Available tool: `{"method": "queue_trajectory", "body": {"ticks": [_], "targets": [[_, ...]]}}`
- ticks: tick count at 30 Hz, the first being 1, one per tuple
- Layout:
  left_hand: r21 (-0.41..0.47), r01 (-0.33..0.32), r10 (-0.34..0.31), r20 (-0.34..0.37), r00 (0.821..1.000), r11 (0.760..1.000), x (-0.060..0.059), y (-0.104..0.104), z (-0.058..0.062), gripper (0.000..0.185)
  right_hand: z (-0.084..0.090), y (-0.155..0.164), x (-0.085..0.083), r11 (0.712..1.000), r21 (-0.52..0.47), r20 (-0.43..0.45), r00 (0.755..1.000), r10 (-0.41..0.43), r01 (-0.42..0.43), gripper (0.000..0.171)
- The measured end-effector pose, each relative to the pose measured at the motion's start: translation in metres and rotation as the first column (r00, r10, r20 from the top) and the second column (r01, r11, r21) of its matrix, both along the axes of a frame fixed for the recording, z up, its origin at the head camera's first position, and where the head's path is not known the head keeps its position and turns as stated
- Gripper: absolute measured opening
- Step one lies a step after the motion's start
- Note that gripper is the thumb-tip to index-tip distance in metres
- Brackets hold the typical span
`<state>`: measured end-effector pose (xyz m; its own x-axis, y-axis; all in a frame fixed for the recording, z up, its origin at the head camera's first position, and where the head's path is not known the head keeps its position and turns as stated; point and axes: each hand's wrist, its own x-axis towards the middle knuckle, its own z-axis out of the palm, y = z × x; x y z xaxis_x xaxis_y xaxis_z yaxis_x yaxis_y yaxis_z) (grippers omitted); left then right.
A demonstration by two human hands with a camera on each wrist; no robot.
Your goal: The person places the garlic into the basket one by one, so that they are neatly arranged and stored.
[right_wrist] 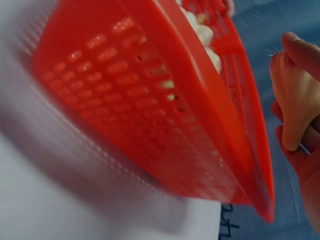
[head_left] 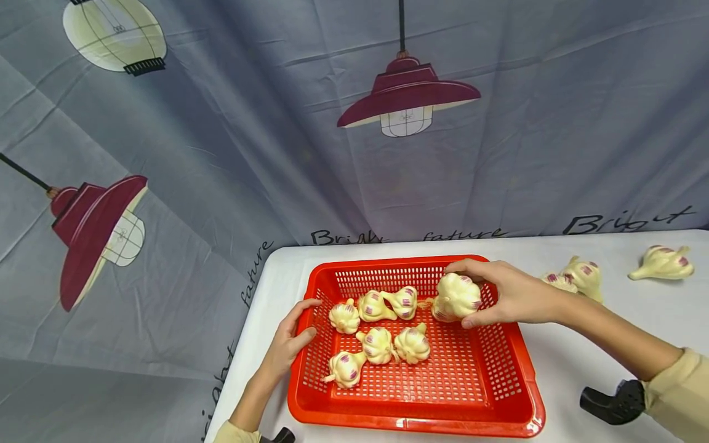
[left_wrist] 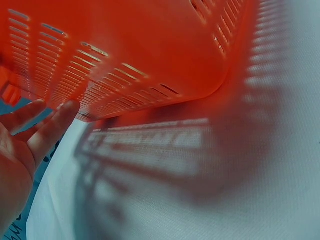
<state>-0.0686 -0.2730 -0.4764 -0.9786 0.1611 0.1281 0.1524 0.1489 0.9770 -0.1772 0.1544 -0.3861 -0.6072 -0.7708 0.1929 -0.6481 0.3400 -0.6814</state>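
Note:
A red perforated plastic basket [head_left: 415, 424] holds several garlic bulbs [head_left: 378, 344], white with purple streaks. Over its back right part, my right hand [head_left: 501, 292] grips a garlic bulb [head_left: 461, 295] between thumb and fingers. The right wrist view shows this bulb [right_wrist: 295, 95] above the level of the rim, its neck toward the palm. Just under it in the head view, part of another bulb [head_left: 441, 312] peeks out. My left hand [head_left: 288, 341] rests at the basket's left rim, fingers extended; in the left wrist view the fingertips [left_wrist: 67, 110] are right at the slotted wall.
More garlic bulbs [head_left: 586, 277] lie on the white table [head_left: 559, 363] right of the basket, with a single one [head_left: 663, 263] farther right. A grey curtain [head_left: 310, 172] printed with lamps hangs behind the table. Black wrist devices [head_left: 613, 403] sit near both sleeves.

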Motion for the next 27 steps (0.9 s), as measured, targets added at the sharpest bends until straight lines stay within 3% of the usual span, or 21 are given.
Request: {"method": "queue_trajectory", "body": {"ticks": [18, 22, 27], "targets": [[0.017, 0.017, -0.017, -0.018, 1.000, 1.000, -0.001, -0.001, 0.000, 0.051, -0.024, -0.038, 0.006, 0.967, 0.142, 0.110, 0.975, 0.195, -0.210, 0.067], [0.020, 0.016, -0.016, -0.014, 1.000, 1.000, -0.001, -0.001, 0.001, 0.051, -0.025, -0.038, 0.006, 0.959, 0.177, 0.130, 0.971, 0.202, -0.223, 0.065], [0.023, 0.016, -0.016, -0.010, 1.000, 1.000, -0.001, -0.001, 0.001, 0.050, -0.023, -0.038, 0.007, 0.931, 0.273, 0.228, 0.956, 0.184, -0.244, 0.065]]}}
